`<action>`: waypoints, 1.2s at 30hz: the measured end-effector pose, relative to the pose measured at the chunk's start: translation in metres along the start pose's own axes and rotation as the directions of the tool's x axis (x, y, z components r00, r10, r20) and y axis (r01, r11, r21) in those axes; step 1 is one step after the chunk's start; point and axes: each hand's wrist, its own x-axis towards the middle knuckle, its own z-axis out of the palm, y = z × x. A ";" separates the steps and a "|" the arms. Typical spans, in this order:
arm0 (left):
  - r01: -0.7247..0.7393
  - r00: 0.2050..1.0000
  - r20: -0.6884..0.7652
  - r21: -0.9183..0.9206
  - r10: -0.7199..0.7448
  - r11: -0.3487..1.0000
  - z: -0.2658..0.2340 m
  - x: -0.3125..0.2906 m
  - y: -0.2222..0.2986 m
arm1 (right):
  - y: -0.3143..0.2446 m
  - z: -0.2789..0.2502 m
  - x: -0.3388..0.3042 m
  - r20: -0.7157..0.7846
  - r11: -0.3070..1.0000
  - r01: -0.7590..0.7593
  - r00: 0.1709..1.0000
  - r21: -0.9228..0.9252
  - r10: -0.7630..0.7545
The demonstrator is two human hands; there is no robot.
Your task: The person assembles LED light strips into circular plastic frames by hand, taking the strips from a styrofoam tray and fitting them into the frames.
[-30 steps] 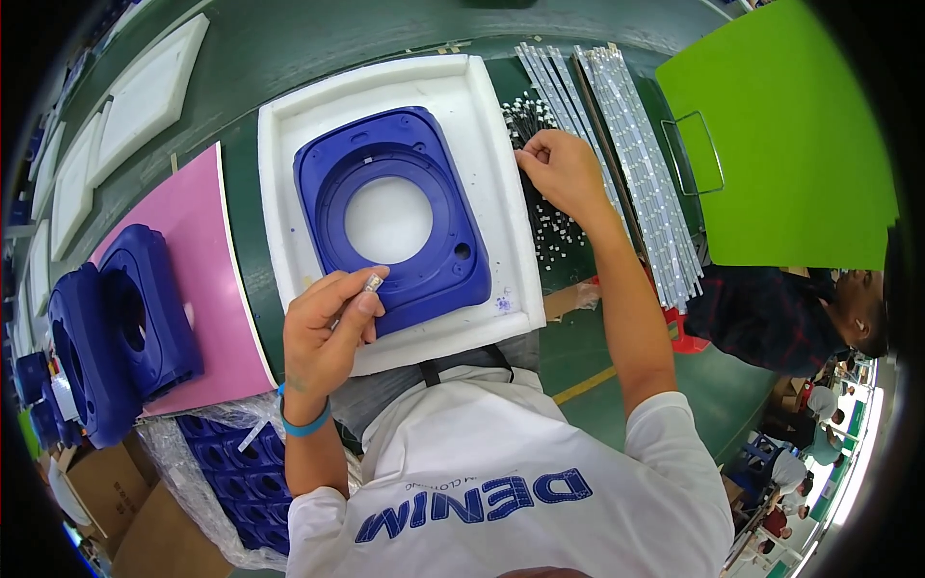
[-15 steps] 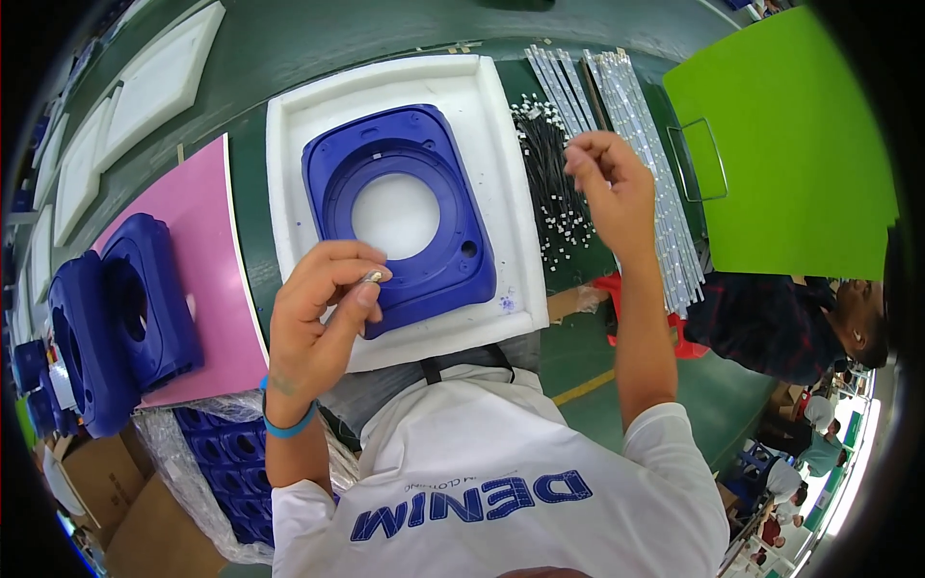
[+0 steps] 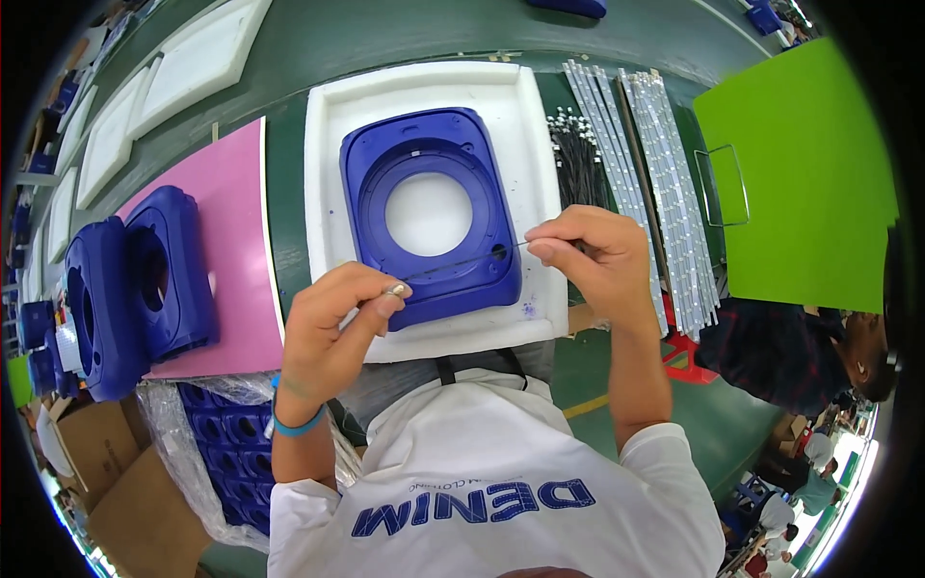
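Observation:
My left hand [image 3: 332,323] is closed in a pinch on a small shiny metallic piece [image 3: 397,289]. From it a thin black wire [image 3: 458,264] runs up to my right hand [image 3: 605,258], whose thumb and forefinger pinch its other end. The wire is drawn nearly straight across the lower part of a blue plastic housing [image 3: 462,287]. This housing has a large round opening and a small hole at its lower right corner. It lies in a white foam tray [image 3: 320,222]. My right hand is over the tray's right edge.
Black wires with white connectors [image 3: 578,173] lie right of the tray, beside silvery strips [image 3: 674,193]. Farther right is a bright green panel [image 3: 800,173] with a wire handle. On the left, two blue housings [image 3: 173,275] stand on a pink board [image 3: 236,241]. A person [image 3: 780,352] is at the right.
My right hand has come down from beside the wire bundle toward the housing's lower right corner. The black wire now shows stretched between my hands. My left hand keeps its pinch.

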 end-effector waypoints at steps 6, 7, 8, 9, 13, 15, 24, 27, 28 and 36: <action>0.058 0.996 0.066 -0.044 -0.055 0.997 0.008 -0.007 -0.013 | 0.016 0.042 0.000 0.205 0.396 -0.224 0.975 0.891 0.090; 0.051 0.998 0.047 -0.104 -0.046 0.993 0.008 -0.007 -0.019 | 0.009 0.051 0.000 0.128 0.422 -0.174 0.982 0.890 0.136; 0.041 0.999 0.028 -0.165 -0.037 0.985 0.008 -0.007 -0.022 | 0.006 0.058 0.000 0.048 0.452 -0.126 0.983 0.883 0.180; 0.036 0.998 -0.039 -0.229 -0.046 0.973 0.008 -0.008 -0.023 | 0.009 0.054 0.000 0.086 0.422 -0.163 0.977 0.892 0.197; 0.002 0.980 -0.189 -0.277 -0.057 0.961 -0.008 -0.006 -0.026 | 0.005 0.045 -0.005 0.175 0.676 -0.373 0.923 0.636 0.344; 0.006 0.984 -0.169 -0.277 -0.054 0.961 -0.004 -0.002 -0.017 | -0.006 0.060 -0.006 0.176 0.732 -0.390 0.918 0.559 0.355; 0.015 0.999 -0.040 -0.223 -0.024 0.975 0.017 0.008 -0.002 | -0.012 0.076 -0.011 0.168 0.839 -0.327 0.945 0.436 0.281; 0.026 0.998 -0.056 -0.172 -0.036 0.985 0.019 0.008 -0.006 | -0.011 0.078 -0.012 0.128 0.866 -0.277 0.961 0.417 0.246; 0.027 0.998 -0.055 -0.172 -0.037 0.985 0.020 0.008 -0.007 | -0.012 0.080 -0.010 0.101 0.879 -0.243 0.970 0.410 0.221; 0.026 0.994 -0.098 -0.201 -0.047 0.979 0.025 0.008 -0.010 | -0.021 0.083 -0.004 0.102 0.914 -0.199 0.980 0.355 0.173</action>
